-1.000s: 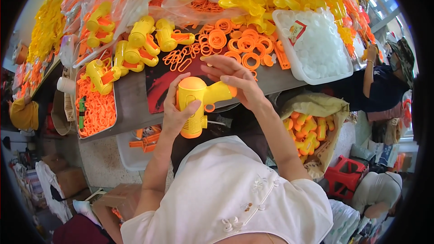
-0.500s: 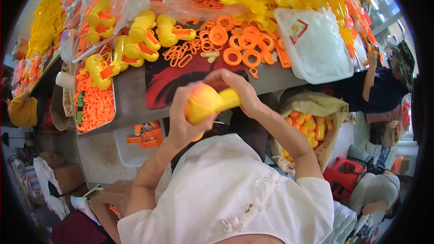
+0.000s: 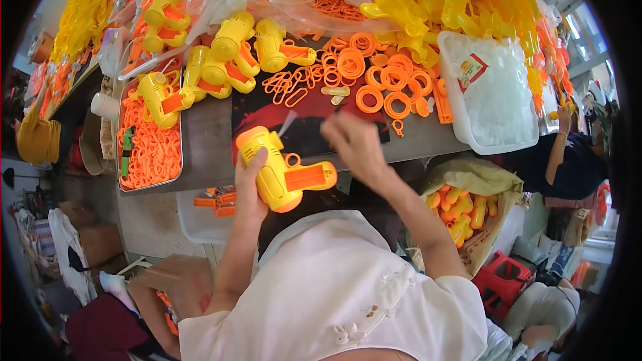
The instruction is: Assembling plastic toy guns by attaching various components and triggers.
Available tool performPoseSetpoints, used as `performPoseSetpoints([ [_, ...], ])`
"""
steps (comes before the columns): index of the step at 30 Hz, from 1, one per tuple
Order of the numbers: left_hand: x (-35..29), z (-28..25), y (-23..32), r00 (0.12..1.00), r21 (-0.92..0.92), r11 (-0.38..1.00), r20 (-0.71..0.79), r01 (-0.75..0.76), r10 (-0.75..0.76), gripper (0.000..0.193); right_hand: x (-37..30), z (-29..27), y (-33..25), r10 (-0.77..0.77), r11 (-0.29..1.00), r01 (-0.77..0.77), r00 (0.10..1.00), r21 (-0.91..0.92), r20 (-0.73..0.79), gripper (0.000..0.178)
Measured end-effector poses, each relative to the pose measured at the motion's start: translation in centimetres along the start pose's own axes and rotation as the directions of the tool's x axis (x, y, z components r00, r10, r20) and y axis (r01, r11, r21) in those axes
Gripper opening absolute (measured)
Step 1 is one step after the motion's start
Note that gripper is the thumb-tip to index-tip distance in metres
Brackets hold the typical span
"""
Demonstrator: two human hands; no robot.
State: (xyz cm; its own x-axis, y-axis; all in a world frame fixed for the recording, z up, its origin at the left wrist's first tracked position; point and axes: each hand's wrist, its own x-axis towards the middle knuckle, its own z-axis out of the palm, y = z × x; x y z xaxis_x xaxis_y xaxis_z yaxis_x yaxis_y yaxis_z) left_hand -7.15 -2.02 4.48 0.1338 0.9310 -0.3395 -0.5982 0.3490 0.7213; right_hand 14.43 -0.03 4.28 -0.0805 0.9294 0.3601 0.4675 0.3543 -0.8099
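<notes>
My left hand is closed around a yellow plastic toy gun at the table's front edge. The toy lies tilted, its open orange inner side and small orange ring facing up, its handle pointing right. Off to the right of the toy, my right hand hovers over the front of the dark red and black mat. Its fingers are bent and smeared by motion, so whether they hold anything is hidden. A small pale translucent strip shows just beyond the toy.
Several similar toy guns lie at the back left, above a metal tray of small orange parts. Orange rings spread behind the mat. A white bin of clear pieces stands right; a sack of toys sits below.
My right hand has let go of the toy and moved away from it. The toy, still in my left hand, has turned to show its orange inner side.
</notes>
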Motion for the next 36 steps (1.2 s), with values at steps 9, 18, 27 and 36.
performPoseSetpoints([
  [9,-0.4,-0.9,-0.8,1.0,-0.107,0.994,0.013,0.017,-0.015,0.045,8.1,1.9,6.4,-0.13,0.735,0.067,0.991,-0.675,-0.044,0.012],
  [18,1.9,2.6,1.4,0.98,0.176,0.964,0.053,-0.197,0.19,0.052,2.7,-2.3,-0.3,0.208,0.964,-0.232,0.961,0.126,0.183,0.018],
  [27,1.5,4.8,2.0,0.915,0.483,0.78,0.262,-0.399,0.306,0.058,0.2,-3.7,-2.9,-0.09,0.965,0.094,0.996,-0.243,0.027,0.035],
  [36,1.7,3.6,1.6,0.951,0.319,0.943,0.31,-0.097,-0.007,0.054,0.2,-3.5,-2.6,0.261,0.604,-0.405,0.914,0.686,0.309,0.017],
])
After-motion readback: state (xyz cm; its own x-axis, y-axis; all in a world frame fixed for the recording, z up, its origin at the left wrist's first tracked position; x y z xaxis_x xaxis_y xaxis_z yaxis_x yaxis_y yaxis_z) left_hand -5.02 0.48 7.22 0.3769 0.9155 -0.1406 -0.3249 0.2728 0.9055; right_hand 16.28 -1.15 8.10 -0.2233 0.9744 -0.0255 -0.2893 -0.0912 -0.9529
